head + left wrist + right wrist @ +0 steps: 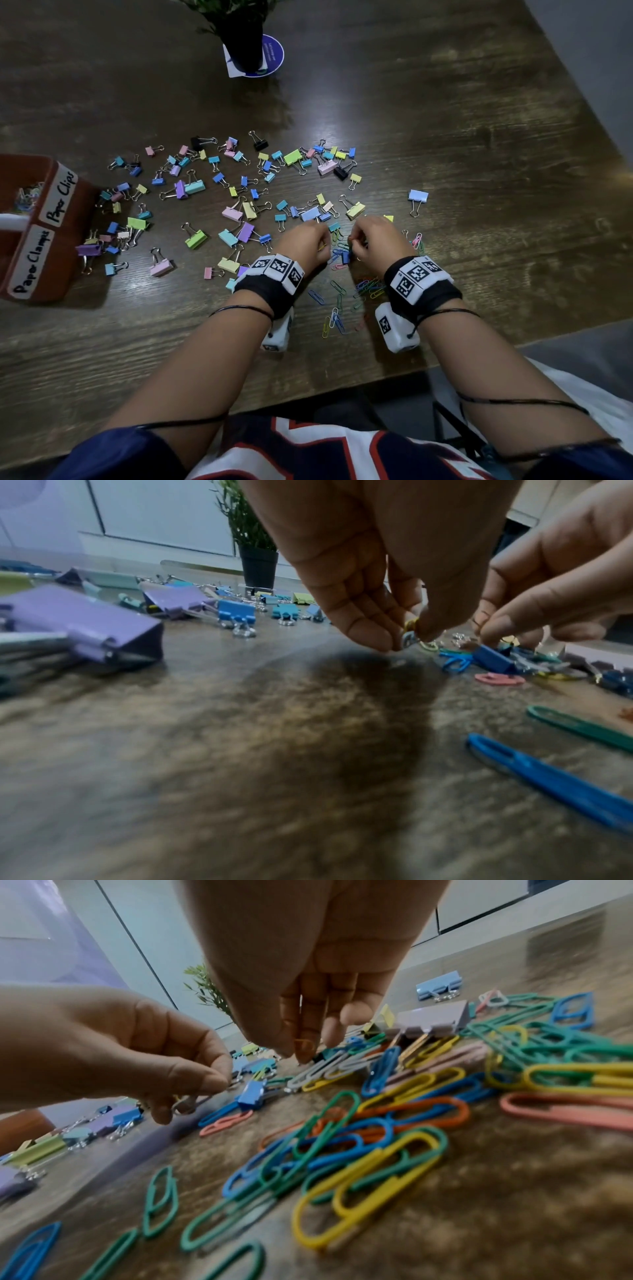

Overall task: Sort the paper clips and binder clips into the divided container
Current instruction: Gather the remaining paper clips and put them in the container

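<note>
Both hands work low over the table (445,120), close together, fingertips down among the paper clips (368,286).

Left hand (303,240): fingers curled, thumb and fingertips pinching a few paper clips — a yellow clip (411,623) and a pale one show between them in the left wrist view. The pinch hangs just above the wood.

Right hand (375,238): fingers drawn together and pointing down, with an orange clip (304,1045) held at the fingertips, directly over the pile.

Paper clips lie in a loose heap between and beneath the wrists, spreading toward the near edge; green, blue, yellow, orange and pink are visible. A small blue binder clip (251,1093) sits among them, between the two hands.

Binder clips (191,186) of mixed colour and size are scattered across the table beyond and to the left of the hands, well spread out. One pale blue clip (418,197) lies apart on the right.

The container (51,233) stands at the left edge — brown, labelled "Paper Clips" on the far compartment and "Paper Clamps" on the near. The far compartment holds paper clips; the near one's contents cannot be seen.

A potted plant (245,37) stands at the far side.
</note>
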The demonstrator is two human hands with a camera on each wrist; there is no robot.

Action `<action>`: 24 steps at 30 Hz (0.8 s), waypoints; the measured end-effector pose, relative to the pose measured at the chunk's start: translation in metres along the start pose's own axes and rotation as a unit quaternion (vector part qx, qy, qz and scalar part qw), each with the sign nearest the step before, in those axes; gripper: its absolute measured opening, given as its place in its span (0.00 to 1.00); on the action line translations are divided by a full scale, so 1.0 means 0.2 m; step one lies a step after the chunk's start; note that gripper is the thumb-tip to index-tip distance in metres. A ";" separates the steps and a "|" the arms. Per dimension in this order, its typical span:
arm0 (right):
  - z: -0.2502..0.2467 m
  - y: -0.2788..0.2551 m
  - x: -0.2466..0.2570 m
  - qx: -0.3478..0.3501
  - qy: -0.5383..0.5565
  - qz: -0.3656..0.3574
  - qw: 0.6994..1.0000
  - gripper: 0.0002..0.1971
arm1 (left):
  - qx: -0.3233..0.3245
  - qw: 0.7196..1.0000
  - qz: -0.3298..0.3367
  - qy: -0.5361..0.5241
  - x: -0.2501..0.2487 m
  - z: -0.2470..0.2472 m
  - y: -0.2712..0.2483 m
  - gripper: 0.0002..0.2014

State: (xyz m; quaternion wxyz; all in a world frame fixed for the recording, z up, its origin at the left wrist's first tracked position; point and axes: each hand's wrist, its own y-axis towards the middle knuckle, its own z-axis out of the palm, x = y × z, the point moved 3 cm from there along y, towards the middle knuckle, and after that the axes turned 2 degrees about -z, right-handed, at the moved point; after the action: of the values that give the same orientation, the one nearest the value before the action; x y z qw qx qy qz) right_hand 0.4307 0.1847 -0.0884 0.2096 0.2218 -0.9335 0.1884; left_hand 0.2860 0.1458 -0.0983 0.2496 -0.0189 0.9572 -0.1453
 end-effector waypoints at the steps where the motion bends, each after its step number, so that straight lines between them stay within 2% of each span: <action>1: -0.01 0.00 -0.01 -0.007 0.007 -0.001 1.000 0.02 | -0.010 1.000 -0.009 -0.015 0.00 -0.01 0.00 0.05; 6: -0.03 -0.02 -0.04 -0.002 0.027 0.010 1.000 0.02 | -0.017 0.990 -0.093 -0.104 -0.03 -0.03 0.04 0.04; 11: -0.02 -0.01 0.00 0.026 0.022 0.030 0.999 0.04 | -0.018 0.984 -0.146 -0.104 -0.08 -0.02 0.04 0.04; 15: 0.00 0.02 0.04 0.029 -0.014 0.039 0.999 0.06 | -0.005 0.985 -0.157 -0.070 -0.11 -0.03 0.06 0.05; 20: 0.01 0.06 0.08 0.082 -0.074 0.048 0.993 0.12 | 0.052 0.985 -0.160 -0.047 -0.13 -0.03 0.09 0.08; 24: 0.01 0.07 0.09 0.096 -0.084 0.050 0.991 0.11 | 0.055 0.986 -0.152 -0.044 -0.10 -0.04 0.08 0.01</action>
State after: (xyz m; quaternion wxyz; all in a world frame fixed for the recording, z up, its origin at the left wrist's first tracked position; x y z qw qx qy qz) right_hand 0.4082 0.1889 -0.0849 0.0982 0.2092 -0.9353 0.2678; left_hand 0.3000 0.1647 -0.0863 0.2676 -0.1565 0.9217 -0.2333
